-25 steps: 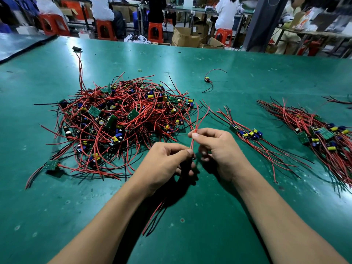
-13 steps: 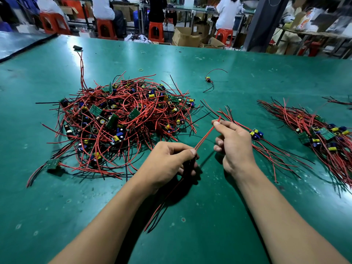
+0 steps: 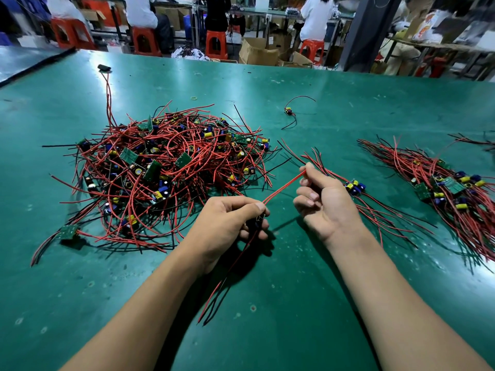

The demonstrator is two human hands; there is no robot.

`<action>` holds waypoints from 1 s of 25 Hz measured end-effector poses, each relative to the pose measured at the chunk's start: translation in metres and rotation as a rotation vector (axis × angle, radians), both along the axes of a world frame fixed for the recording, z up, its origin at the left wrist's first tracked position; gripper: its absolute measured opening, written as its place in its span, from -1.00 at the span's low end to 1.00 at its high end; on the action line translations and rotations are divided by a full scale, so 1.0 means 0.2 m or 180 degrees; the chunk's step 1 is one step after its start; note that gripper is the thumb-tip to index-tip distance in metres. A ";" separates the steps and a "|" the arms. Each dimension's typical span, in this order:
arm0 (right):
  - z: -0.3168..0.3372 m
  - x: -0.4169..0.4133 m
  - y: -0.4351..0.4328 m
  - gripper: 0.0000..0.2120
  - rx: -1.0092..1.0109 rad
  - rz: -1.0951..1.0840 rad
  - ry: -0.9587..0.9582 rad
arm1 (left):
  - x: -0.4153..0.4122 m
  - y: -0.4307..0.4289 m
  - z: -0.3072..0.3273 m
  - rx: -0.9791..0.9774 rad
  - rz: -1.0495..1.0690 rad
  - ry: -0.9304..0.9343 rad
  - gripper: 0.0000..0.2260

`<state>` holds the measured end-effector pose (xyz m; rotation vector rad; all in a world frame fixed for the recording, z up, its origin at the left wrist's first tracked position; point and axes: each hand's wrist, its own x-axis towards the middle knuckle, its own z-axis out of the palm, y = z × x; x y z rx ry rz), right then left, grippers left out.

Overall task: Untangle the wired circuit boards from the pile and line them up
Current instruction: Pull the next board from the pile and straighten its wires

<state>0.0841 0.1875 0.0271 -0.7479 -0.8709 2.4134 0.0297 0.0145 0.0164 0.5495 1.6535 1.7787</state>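
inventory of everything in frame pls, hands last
tangled pile: one, red and black wires, green boards, table left-centre
small lined-up group: one, red wires, blue and yellow parts, right of right hand
large lined-up bundle: one, same colours, table right
stray board: one, red and black leads, far centre
black part: one, on long red wire, far left
rubber band: one, yellowish, beyond pile
table: one, green
stools: at least four, orange, background
cardboard boxes: several, brown, background
people: at least three, background benches
held board: one, dark, mostly hidden in left hand
stretched red wire: one or two strands, red, between the hands
left hand: grips held board
right hand: pinches stretched red wire
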 end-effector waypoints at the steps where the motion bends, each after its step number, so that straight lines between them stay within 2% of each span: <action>1: 0.01 0.01 0.01 -0.74 -0.0337 0.0138 0.0114 | 0.00 0.00 0.00 0.0007 -0.0006 0.0000 -0.84; 4: 0.02 0.03 0.04 -0.70 -0.0972 0.0350 0.0351 | 0.00 0.00 -0.01 0.0009 -0.0036 0.0009 -0.85; 7: 0.02 0.04 0.05 -0.85 -0.0964 0.0409 0.0312 | 0.00 0.00 -0.01 0.0003 -0.0040 -0.0013 -0.85; 10: -0.02 0.04 0.05 -0.81 -0.0143 0.0228 -0.0064 | -0.01 0.00 -0.02 0.0030 -0.0030 -0.0022 -0.86; 13: -0.05 0.03 0.05 -0.84 0.0742 -0.0149 -0.0396 | -0.01 -0.01 -0.02 0.0105 -0.0046 -0.0184 -0.75; 16: -0.04 0.03 0.05 -0.78 0.0915 -0.0334 -0.0519 | -0.02 -0.01 -0.01 0.0224 -0.0032 -0.0616 -0.59; 20: -0.03 0.04 0.02 -0.71 0.1181 -0.0415 -0.0698 | -0.04 0.00 0.00 0.0150 -0.0052 -0.0737 -0.39; 23: -0.01 0.06 -0.06 -0.58 0.2054 0.0424 -0.0779 | -0.04 0.00 -0.01 0.0232 -0.0135 -0.0860 -0.31; 25: -0.02 0.07 -0.14 -0.50 0.3079 0.1062 -0.0948 | -0.04 0.00 -0.01 0.0351 -0.0269 -0.0913 -0.28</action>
